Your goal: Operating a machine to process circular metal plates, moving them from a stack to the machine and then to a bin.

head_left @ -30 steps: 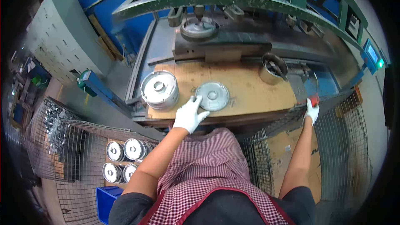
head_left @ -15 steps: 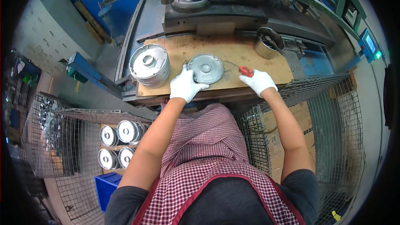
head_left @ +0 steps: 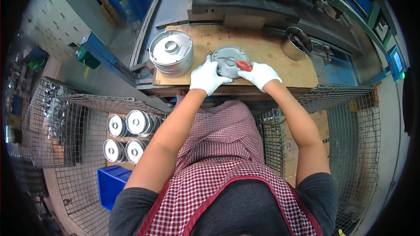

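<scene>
My left hand (head_left: 209,77) clasped the silver disc (head_left: 227,69), my right hand (head_left: 260,75) gripped the red-handled tool (head_left: 244,65), and dark print (head_left: 289,145) marked the cardboard (head_left: 291,164).

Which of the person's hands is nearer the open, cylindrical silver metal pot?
Right. The right hand is left of the pot; the left hand is farther left, at the round grey metal disc.

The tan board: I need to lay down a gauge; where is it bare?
Bare patches of the board lie between the round metal plate and the metal pot, and in front of the pot, right of the right hand. It is crowded around the plate, beside the left hand, and leftward at the metal stack.
</scene>
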`<act>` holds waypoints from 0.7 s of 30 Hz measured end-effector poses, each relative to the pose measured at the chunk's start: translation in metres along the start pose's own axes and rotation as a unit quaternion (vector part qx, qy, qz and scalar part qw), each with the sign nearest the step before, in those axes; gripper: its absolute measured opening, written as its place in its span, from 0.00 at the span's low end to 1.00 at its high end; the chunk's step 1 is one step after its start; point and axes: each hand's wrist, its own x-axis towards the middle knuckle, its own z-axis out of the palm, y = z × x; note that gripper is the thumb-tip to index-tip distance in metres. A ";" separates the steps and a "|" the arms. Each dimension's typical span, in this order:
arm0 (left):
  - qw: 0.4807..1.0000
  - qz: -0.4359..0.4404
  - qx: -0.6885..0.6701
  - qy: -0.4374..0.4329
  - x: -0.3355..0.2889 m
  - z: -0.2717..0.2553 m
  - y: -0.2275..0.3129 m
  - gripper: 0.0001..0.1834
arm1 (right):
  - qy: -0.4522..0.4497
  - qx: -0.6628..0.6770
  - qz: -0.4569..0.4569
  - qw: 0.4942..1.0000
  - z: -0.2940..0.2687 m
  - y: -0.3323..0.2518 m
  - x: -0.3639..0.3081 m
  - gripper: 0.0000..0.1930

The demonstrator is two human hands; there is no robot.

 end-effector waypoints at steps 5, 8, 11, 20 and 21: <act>1.000 0.011 0.001 -0.011 0.001 -0.002 0.000 0.33 | -0.048 -0.088 0.036 0.994 -0.019 0.015 -0.053 0.31; 1.000 0.010 0.007 -0.012 0.002 -0.003 0.002 0.33 | -0.010 -0.048 0.117 0.992 -0.019 0.051 -0.060 0.29; 1.000 -0.001 0.009 0.000 0.000 -0.002 0.001 0.32 | 0.053 0.061 0.105 0.991 -0.022 0.071 -0.070 0.27; 0.994 0.045 -0.088 0.051 -0.041 -0.032 0.005 0.33 | 0.505 0.225 0.190 0.812 -0.051 0.242 -0.070 0.32; 0.990 0.070 -0.102 0.070 -0.050 -0.041 0.008 0.34 | 0.529 0.214 0.189 0.799 -0.056 0.259 -0.073 0.33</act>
